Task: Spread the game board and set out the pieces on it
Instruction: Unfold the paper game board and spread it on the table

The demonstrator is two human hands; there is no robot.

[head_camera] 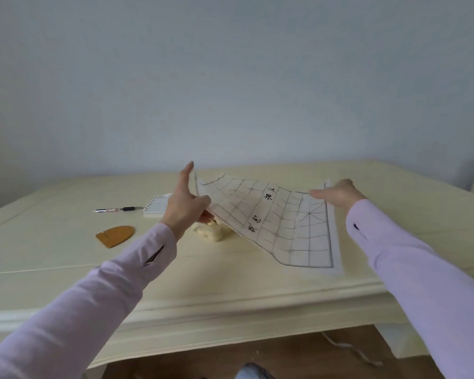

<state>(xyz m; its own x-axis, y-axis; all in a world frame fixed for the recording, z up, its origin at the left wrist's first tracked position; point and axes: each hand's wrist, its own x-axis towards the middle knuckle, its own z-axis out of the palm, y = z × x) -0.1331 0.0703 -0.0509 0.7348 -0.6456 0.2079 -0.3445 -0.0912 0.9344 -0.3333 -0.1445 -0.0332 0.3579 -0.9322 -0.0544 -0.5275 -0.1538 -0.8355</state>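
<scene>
Two hands (185,206) (337,194), one game board (279,222)

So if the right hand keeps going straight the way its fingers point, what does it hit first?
Probably the raised game board sheet: the right hand points left across it, toward the left hand holding the far edge. Depth is unclear.

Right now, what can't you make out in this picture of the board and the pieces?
- Pieces: head view, a pale heap mostly hidden under the lifted board and the left hand; count and markings unreadable.
- Notepad: its right part is covered by the left hand.
- Right hand: fingertips blurred by motion; the grip on the board is unclear.
- Pen: too small to read its label.
- Table: both ends cut off by the frame edges.
</scene>
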